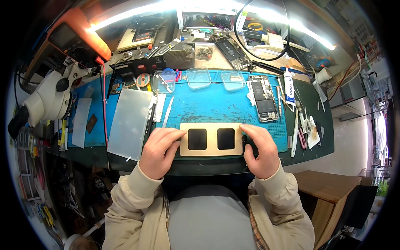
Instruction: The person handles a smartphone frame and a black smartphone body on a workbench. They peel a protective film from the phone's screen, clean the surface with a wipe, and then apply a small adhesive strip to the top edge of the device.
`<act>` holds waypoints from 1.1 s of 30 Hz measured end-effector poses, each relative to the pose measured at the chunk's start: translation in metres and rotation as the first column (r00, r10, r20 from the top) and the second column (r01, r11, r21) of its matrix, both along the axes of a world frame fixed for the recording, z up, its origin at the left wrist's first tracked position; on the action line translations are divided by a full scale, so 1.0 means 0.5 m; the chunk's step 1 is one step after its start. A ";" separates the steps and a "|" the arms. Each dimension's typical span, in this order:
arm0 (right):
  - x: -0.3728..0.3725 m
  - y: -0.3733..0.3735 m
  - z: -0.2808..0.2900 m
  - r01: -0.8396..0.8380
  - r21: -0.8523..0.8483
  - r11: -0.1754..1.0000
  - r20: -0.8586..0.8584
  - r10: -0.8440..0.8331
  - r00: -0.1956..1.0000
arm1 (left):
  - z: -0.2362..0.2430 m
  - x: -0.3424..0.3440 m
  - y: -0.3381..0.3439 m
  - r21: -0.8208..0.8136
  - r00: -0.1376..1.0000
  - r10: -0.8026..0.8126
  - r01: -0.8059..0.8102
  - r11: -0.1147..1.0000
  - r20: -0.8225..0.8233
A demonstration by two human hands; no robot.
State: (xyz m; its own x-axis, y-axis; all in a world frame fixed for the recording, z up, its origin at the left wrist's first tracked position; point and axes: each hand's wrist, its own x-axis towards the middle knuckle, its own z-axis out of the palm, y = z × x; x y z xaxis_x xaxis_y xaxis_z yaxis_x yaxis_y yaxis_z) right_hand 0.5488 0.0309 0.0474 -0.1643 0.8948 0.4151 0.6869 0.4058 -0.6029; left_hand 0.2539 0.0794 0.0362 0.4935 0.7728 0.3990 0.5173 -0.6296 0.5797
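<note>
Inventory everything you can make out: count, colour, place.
Plate: one, gold with two black squares, near centre
Mat: one, blue, centre
Clear tubs: three, colourless, mat's far edge
Opened phones: two, mostly black, mat's right and behind tubs
Tube: one, white and blue, right
Multimeter: one, orange and black, upper left
Sheet: one, translucent white, left
Jointed apparatus: one, white, far left
Cabinet: one, brown, lower right
Small tools: uncountable, mixed, right
Left hand: one, bare, plate's left edge
Right hand: one, bare, plate's right edge
Sleeves: two, beige, lower edge
</note>
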 end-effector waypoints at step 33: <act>0.007 0.006 0.000 -0.068 -0.054 0.996 0.046 0.071 0.996 | -0.002 -0.008 0.000 -0.302 0.985 0.087 -0.039 0.952 0.147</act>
